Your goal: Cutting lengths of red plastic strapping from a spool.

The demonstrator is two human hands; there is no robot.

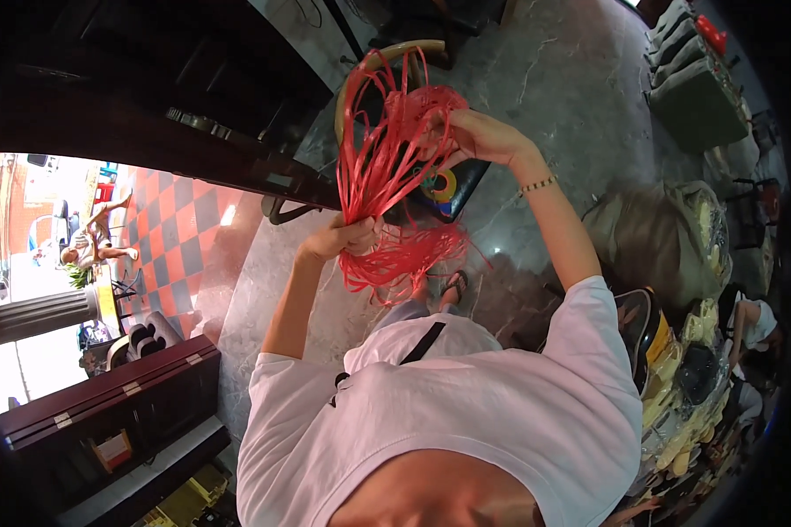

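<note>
A pale pink shirt (466,404) filled the foreground. Above it the left hand (350,237) clamped a bunch of red plastic strips (387,167) mid-length, and the right hand (470,136) pinched the looped tops (over the marble floor (571,79)). Loose ends could probably tangle or slip free.

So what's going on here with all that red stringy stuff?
A person in a white shirt is handling a bundle of red plastic strands. The left hand grips the bundle low down, with loose ends spilling out below it. The right hand is raised, its fingers in the looped upper part of the strands. The bundle is held in the air over a grey marble floor, in front of a chair with a curved back.
</note>
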